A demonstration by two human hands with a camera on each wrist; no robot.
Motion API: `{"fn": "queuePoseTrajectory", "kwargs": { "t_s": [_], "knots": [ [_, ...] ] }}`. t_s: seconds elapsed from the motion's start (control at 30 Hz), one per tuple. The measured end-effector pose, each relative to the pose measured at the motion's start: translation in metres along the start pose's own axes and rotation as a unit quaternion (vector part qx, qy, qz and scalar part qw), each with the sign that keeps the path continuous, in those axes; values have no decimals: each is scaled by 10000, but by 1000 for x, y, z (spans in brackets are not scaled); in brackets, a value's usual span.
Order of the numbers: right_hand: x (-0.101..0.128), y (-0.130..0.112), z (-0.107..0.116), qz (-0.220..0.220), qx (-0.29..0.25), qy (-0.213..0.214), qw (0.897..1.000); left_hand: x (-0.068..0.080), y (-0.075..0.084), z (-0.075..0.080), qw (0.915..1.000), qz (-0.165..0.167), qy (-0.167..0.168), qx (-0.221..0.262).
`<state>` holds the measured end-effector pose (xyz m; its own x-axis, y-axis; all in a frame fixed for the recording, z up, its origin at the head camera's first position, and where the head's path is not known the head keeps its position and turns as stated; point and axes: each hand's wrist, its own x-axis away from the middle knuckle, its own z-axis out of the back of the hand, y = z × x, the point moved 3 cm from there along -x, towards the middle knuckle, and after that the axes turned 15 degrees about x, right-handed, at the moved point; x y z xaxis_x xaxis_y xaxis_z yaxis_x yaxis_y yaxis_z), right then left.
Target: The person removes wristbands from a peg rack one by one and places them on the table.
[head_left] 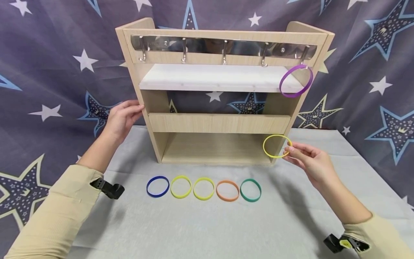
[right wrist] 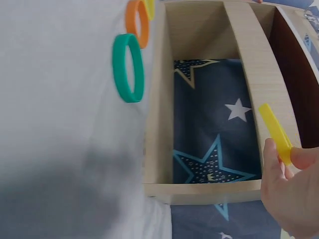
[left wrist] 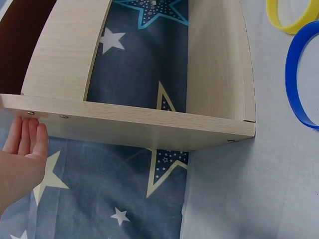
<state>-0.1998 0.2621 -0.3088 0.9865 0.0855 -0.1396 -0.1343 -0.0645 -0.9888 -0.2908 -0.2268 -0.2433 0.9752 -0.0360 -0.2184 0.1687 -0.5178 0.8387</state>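
Observation:
A wooden rack (head_left: 220, 123) with a white shelf and a row of metal hooks (head_left: 224, 54) stands on the grey cloth. A purple band (head_left: 295, 81) hangs on the rightmost hook. My right hand (head_left: 308, 160) pinches a yellow band (head_left: 277, 146) in front of the rack's lower right corner; the right wrist view shows the same yellow band (right wrist: 275, 133) between its fingertips. My left hand (head_left: 124, 117) rests with straight fingers against the rack's left side panel (left wrist: 129, 124). In front of the rack lie a blue band (head_left: 157, 186), two yellow bands (head_left: 181, 186), an orange band (head_left: 228, 190) and a green band (head_left: 250, 190).
A dark star-patterned curtain (head_left: 48, 72) hangs behind and beside the rack. The grey tablecloth (head_left: 200, 226) stretches from the row of bands toward me. Black wrist straps (head_left: 108, 187) sit on both beige sleeves.

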Motion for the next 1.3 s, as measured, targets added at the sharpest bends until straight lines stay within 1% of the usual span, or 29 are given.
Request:
{"fn": "queuePoseTrajectory", "kwargs": {
  "t_s": [0.37,0.53,0.67,0.73,0.83,0.97,1.07,1.2,1.3],
  "knots": [
    [5,23,9,-563,532,-187,9968,1,0,1,9999,24,49,-134],
    [6,30,14,-847,669,-296,9937,1,1,1,9999,24,32,-112],
    [6,37,18,-973,998,-494,9890,-1,0,1,9999,-2,18,-122],
    [6,41,20,-1073,1217,-624,9848,-1,0,1,9999,0,16,-112],
    [5,48,23,-1233,1391,-866,9787,-1,0,1,10000,10,8,-90],
    [6,56,25,-1277,1637,-1271,9699,0,1,1,10000,20,-14,-4],
    [6,61,27,-1249,1953,-1597,9596,0,1,1,10000,24,-22,42],
    [7,66,29,-1319,2308,-1956,9439,0,1,1,10000,29,-20,2],
    [9,68,28,-1390,2576,-2115,9325,0,1,1,10000,33,-18,-35]
  ]
}}
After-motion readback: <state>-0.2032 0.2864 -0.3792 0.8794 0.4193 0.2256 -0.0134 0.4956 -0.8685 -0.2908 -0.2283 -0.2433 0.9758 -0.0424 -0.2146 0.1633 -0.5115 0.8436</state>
